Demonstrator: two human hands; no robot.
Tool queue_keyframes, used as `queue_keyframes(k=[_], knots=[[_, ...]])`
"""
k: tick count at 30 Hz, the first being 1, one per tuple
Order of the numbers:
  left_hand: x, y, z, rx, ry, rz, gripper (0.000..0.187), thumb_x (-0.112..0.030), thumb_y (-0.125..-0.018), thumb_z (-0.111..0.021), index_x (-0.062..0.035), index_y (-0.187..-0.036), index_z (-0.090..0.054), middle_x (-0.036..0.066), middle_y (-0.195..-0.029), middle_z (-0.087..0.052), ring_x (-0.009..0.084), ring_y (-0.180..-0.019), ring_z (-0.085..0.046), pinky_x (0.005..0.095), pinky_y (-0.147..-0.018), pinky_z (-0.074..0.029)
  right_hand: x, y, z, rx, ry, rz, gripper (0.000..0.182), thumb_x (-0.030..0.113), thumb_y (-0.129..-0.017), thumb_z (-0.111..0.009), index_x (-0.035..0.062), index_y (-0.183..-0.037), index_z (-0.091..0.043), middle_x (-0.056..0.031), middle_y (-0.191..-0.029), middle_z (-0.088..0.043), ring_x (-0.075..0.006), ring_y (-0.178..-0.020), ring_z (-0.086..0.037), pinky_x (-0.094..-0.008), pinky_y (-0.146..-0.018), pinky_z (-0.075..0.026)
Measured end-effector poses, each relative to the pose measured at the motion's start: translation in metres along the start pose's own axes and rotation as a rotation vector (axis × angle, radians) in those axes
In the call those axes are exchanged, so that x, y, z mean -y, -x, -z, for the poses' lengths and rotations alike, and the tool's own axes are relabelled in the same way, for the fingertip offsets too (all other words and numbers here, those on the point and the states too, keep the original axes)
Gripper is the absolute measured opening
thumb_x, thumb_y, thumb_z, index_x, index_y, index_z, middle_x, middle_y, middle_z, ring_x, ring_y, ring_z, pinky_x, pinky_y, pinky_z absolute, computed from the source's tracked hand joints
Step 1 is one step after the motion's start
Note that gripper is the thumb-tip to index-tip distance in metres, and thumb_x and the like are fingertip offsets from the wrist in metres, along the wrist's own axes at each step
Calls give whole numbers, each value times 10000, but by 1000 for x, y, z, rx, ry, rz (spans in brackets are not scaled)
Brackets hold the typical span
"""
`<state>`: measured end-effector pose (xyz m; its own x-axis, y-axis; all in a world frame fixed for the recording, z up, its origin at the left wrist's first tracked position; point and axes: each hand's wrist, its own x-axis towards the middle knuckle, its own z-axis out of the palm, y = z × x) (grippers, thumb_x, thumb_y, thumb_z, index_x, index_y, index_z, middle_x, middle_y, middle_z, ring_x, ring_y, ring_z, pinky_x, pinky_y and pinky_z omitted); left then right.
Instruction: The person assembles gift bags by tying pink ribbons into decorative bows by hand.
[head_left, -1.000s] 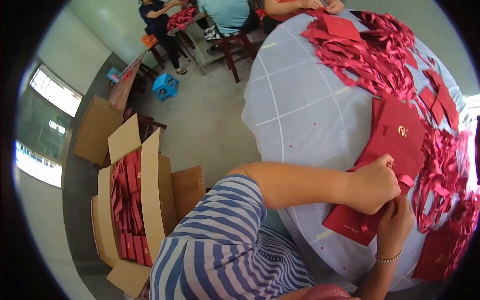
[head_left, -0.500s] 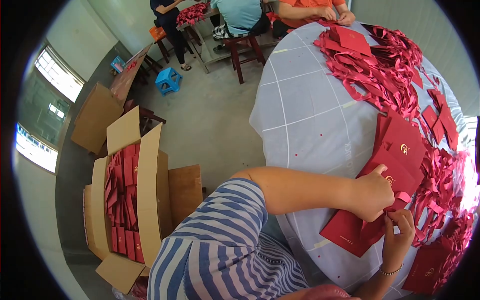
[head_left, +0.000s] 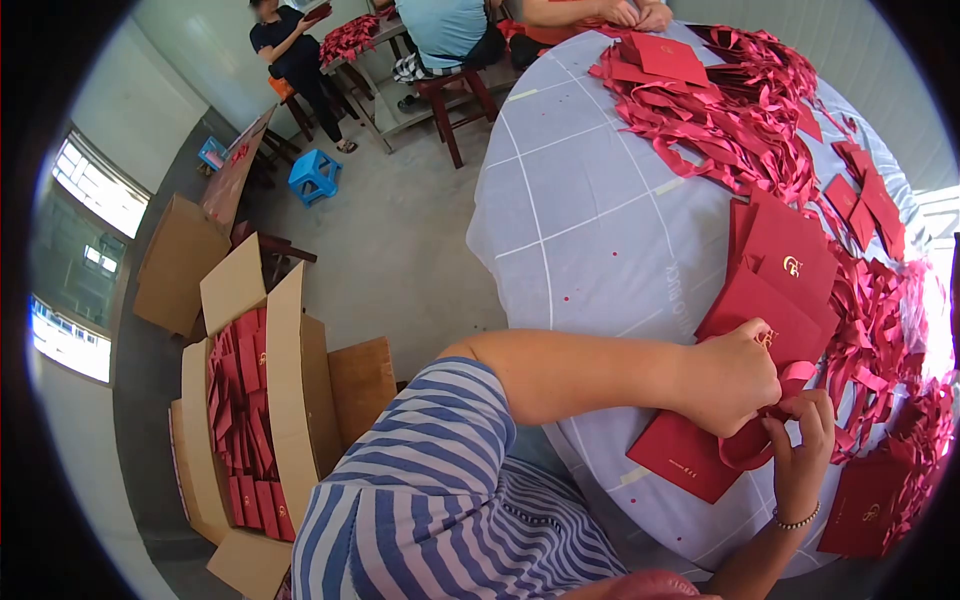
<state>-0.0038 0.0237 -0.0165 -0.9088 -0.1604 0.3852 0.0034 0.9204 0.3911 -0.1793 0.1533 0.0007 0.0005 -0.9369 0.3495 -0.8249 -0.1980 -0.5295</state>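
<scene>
My left hand [head_left: 730,380] is closed, holding a red ribbon [head_left: 797,378] above the red bags. Close beside it, my right hand [head_left: 805,428], with a beaded bracelet at the wrist, pinches the same ribbon. A ribbon loop hangs between the hands over a flat red bag [head_left: 685,455] near the table's edge. Just beyond my left hand, several red bags with gold emblems [head_left: 800,265] lie overlapped. The ribbon's ends are hidden by my fingers.
Red ribbons and bags [head_left: 720,130] are heaped across the round table [head_left: 560,200]. Another red bag [head_left: 865,505] lies at the lower right. An open carton [head_left: 290,400] of red bags stands left. Three people, a blue stool [head_left: 314,177] and another table are beyond.
The view has shifted, moving the scene left. The ribbon between my hands now forms a wider loop over the lower bag. The standing person at the back shows more fully, holding something red.
</scene>
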Motion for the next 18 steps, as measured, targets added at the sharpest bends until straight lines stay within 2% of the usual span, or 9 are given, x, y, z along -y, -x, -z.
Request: queue_keyframes(k=[4,6,8,11,13,14,15,17,18], knots=[[-1,0,-5,-7,-25,-44,116,-149,-747,-660,-38,-721,-682,152,-713,-678,322,-764,-677,566,-1030,-374,-3,1,1,9,-20,-25,248,46,-740,-797,-14,-902,-619,-103,-891,-537,-246,-794,-542,-348,-701,-454],[-5,1,-5,-50,41,-108,103,-146,-737,-665,-48,-710,-678,126,-690,-668,296,-761,-678,577,-1036,-372,-6,1,8,109,-233,2,267,105,-734,-819,-31,-867,-631,-96,-868,-539,-224,-800,-536,-321,-682,-434],[-13,3,1,-13,-31,-158,92,-146,-731,-669,-58,-705,-675,105,-683,-663,279,-755,-676,581,-1041,-370,-12,1,13,159,-289,-43,268,156,-781,-811,-43,-844,-644,-92,-853,-549,-200,-795,-530,-300,-670,-419],[-19,6,5,-6,-98,-246,79,-155,-711,-680,-79,-696,-664,68,-675,-652,251,-741,-666,580,-1051,-369,-11,-1,21,391,-608,-108,227,162,-897,-726,-46,-853,-648,-97,-864,-577,-183,-781,-530,-304,-677,-416],[-23,7,2,-47,-90,-293,94,-172,-685,-691,-90,-687,-646,51,-675,-645,240,-725,-654,568,-1060,-371,-16,4,13,303,-835,-282,236,156,-911,-706,-45,-815,-625,-76,-817,-572,-156,-766,-526,-301,-654,-401],[-24,6,0,-60,-77,-305,108,-181,-673,-694,-91,-682,-635,52,-677,-644,241,-718,-649,561,-1063,-374,-11,0,20,357,-712,-512,266,151,-920,-697,-43,-771,-592,-48,-771,-557,-119,-739,-507,-294,-632,-387],[-25,5,8,-35,-43,-310,111,-179,-671,-681,-88,-676,-619,57,-671,-635,238,-703,-640,536,-1067,-385,-17,0,15,386,-578,-344,246,95,-900,-688,-36,-738,-558,-19,-743,-524,-89,-702,-471,-278,-619,-383],[-22,5,7,-35,-11,-290,83,-160,-697,-657,-85,-691,-622,69,-667,-612,242,-711,-635,518,-1041,-421,-13,-2,14,408,-498,-374,188,9,-864,-640,-25,-717,-529,-7,-739,-496,-62,-708,-453,-268,-597,-385],[-20,5,6,-51,5,-279,69,-145,-703,-652,-86,-694,-617,64,-671,-599,243,-713,-629,513,-1031,-435,-15,-1,12,409,-579,-397,185,30,-887,-652,-29,-740,-557,-12,-730,-513,-54,-715,-453,-261,-606,-392]])
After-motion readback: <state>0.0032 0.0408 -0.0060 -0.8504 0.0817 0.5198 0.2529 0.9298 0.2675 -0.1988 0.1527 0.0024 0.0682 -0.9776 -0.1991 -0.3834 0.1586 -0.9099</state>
